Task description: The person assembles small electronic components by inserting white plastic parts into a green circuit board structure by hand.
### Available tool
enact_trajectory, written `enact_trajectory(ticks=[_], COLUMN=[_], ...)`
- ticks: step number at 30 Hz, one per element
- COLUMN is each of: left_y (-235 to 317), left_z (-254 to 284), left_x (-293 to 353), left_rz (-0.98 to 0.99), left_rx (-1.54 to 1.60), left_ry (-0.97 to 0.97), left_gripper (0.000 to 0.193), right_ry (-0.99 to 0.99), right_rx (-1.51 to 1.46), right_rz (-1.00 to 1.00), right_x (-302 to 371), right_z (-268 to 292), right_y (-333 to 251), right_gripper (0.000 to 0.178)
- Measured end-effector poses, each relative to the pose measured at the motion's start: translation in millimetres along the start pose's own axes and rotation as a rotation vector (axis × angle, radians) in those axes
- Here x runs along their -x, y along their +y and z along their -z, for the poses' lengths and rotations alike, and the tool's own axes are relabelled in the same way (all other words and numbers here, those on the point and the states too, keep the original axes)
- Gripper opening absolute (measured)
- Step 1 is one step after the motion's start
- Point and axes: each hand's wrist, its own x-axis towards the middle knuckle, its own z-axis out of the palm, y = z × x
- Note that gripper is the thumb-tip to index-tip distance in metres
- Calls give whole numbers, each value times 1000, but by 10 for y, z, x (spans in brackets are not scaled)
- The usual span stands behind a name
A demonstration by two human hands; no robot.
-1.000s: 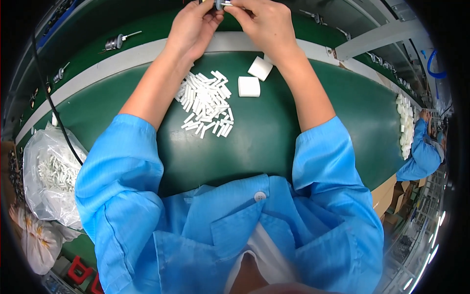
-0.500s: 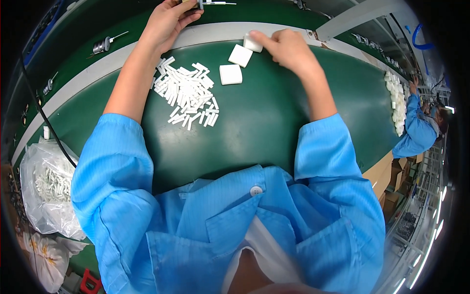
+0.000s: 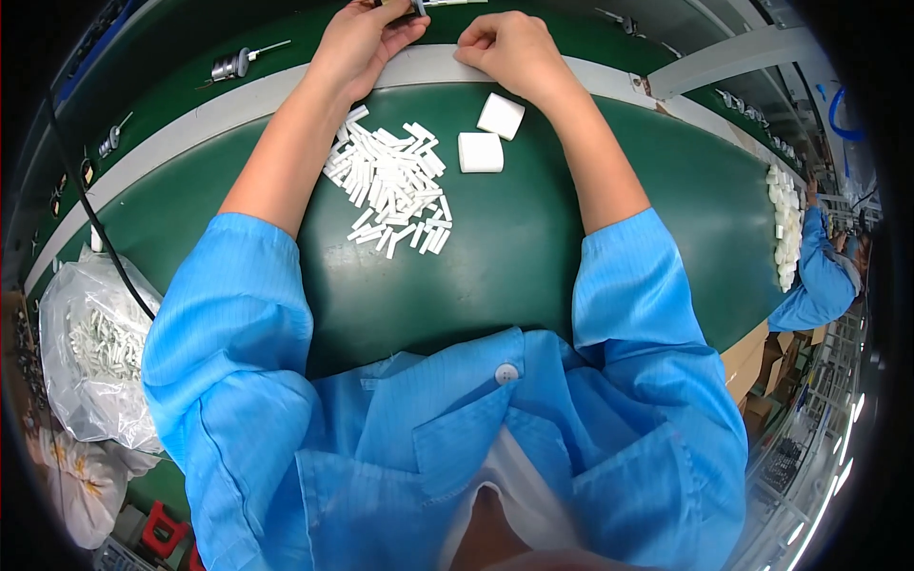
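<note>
My left hand (image 3: 367, 43) is at the top edge, fingers closed around a motor rotor (image 3: 419, 8) with a thin shaft pointing right; the frame cuts part of it off. Just right of it is my right hand (image 3: 514, 55), over the pale rail, its thumb and fingers pinched together. Whatever they hold, if anything, is hidden. Below this hand two white square blocks (image 3: 500, 116) lie on the green table (image 3: 514, 247), one nearer to me than the other. A loose heap of short white tubes (image 3: 388, 181) lies beside my left forearm.
Beyond the pale rail (image 3: 276, 93), more rotors (image 3: 229, 67) lie on a green strip. A clear bag of white pieces (image 3: 100, 352) stands at left, with a black cable (image 3: 84, 205) near it. White parts (image 3: 786, 228) line the right end, near a co-worker in blue (image 3: 821, 271).
My right hand has moved left toward my left hand, away from the blocks. The farthest of three white blocks, which it was touching, no longer shows. The view has shifted slightly.
</note>
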Motion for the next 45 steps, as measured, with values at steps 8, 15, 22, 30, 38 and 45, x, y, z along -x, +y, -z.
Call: enact_trajectory(ticks=[8, 15, 22, 30, 38, 45], left_y=[382, 374, 260, 146, 19, 0], left_z=[-273, 77, -132, -423, -415, -530], left_x=[-82, -41, -84, 55, 77, 94], left_rz=[-478, -479, -366, -209, -211, -184], left_rx=[-4, 26, 26, 38, -4, -16], left_ry=[494, 420, 354, 253, 221, 220], left_gripper=[12, 13, 7, 7, 8, 8], right_ry=[304, -96, 223, 341, 299, 138], right_rx=[-39, 372, -182, -413, -636, -723], right_rz=[4, 27, 277, 299, 253, 60], right_x=[-944, -1191, -724, 42, 36, 42], right_z=[-84, -141, -243, 200, 118, 151], right_y=[230, -432, 1, -387, -275, -252], right_gripper=[55, 70, 32, 22, 21, 21])
